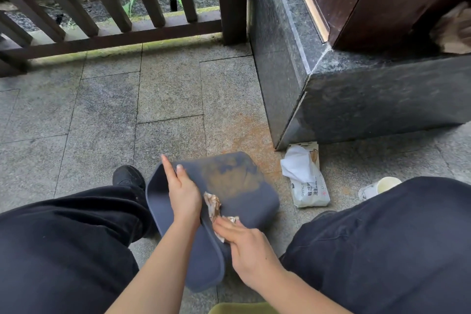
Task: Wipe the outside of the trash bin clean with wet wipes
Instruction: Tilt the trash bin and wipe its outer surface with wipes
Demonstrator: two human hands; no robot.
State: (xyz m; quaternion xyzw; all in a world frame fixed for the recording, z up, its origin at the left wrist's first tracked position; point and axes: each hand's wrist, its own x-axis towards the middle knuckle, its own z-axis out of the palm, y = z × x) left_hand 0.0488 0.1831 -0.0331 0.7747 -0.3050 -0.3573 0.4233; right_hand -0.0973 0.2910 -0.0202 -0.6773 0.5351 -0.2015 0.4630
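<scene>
Low centre of frame, the left hand (184,195) steadies the tipped trash bin (229,201); the right hand (248,247) presses a browned wet wipe (213,205) (already saturated), likely to smear grime.

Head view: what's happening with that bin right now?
A seated person steadies the grey trash bin, lying on its side on the paving, with the left hand. The right hand presses a brown-soiled wet wipe against its wall. A brownish dirty patch remains. The wipes pack lies alongside.
</scene>
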